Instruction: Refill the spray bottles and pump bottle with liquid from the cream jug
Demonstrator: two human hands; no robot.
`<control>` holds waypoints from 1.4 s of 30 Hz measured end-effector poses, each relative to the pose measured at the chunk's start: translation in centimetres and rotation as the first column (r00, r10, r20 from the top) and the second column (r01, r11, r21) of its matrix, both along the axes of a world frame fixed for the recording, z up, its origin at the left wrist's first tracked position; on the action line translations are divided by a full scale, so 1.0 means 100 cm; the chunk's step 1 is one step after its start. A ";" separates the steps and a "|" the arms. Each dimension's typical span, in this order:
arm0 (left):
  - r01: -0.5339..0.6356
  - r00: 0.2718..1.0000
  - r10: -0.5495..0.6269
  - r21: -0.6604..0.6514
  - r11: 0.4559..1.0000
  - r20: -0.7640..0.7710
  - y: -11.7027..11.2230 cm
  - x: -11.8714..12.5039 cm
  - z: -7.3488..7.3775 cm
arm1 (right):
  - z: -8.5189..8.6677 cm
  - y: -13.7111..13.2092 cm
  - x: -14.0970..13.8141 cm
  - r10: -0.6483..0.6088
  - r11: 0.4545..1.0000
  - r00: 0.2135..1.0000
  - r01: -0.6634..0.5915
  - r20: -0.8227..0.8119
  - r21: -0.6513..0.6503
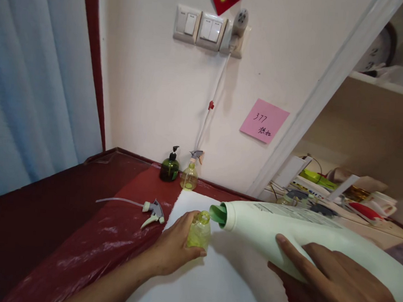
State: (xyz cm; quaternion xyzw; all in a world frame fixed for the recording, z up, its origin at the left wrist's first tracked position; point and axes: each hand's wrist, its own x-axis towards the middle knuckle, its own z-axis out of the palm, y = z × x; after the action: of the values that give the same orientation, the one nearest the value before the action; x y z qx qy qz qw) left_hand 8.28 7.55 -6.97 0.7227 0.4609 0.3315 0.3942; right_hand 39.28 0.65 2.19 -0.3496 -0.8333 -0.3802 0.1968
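Note:
My left hand [176, 244] is wrapped round a small see-through yellow spray bottle [200, 232] with its top off, the open neck facing up. My right hand [338, 278] grips a large pale green detergent jug [261, 225], tipped nearly level. The jug's green spout [218, 214] is right beside the bottle's mouth; whether liquid is running I cannot tell. To the left of my left hand a grey and white spray trigger head [153, 213] with a long clear tube lies on the red table cover. White paper [201, 286] spreads beneath both hands.
Against the wall stand a dark green pump bottle [170, 168] and a second yellow spray bottle [189, 175] with its trigger on. A white cord [206, 119] drops from the wall socket behind them. Cluttered shelves [359, 191] are at the right; a blue curtain [35, 86] hangs left.

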 end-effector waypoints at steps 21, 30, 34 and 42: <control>0.003 0.999 -0.001 -0.042 0.999 0.044 0.007 -0.002 -0.008 | -0.027 0.053 0.003 -0.261 0.959 0.125 -0.081 -0.957 -0.273; -0.028 0.997 0.036 -0.115 0.993 0.069 0.014 -0.002 -0.017 | -0.062 0.092 -0.026 -0.196 0.968 -0.188 -0.191 -0.962 -0.160; -0.032 0.999 0.037 -0.114 0.993 0.037 0.016 -0.003 -0.017 | -0.073 0.097 -0.030 -0.208 0.964 -0.187 -0.204 -0.960 -0.169; -0.005 0.998 0.012 -0.124 0.992 0.055 0.018 -0.003 -0.016 | -0.062 0.081 -0.024 -0.171 0.983 0.014 -0.060 -0.985 -0.172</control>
State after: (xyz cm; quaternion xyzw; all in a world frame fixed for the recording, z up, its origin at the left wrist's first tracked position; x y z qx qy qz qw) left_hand 7.99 9.30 -8.58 0.6855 0.4723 0.3239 0.4495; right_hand 36.85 8.76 -4.00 -0.5627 -0.4691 0.0371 0.6796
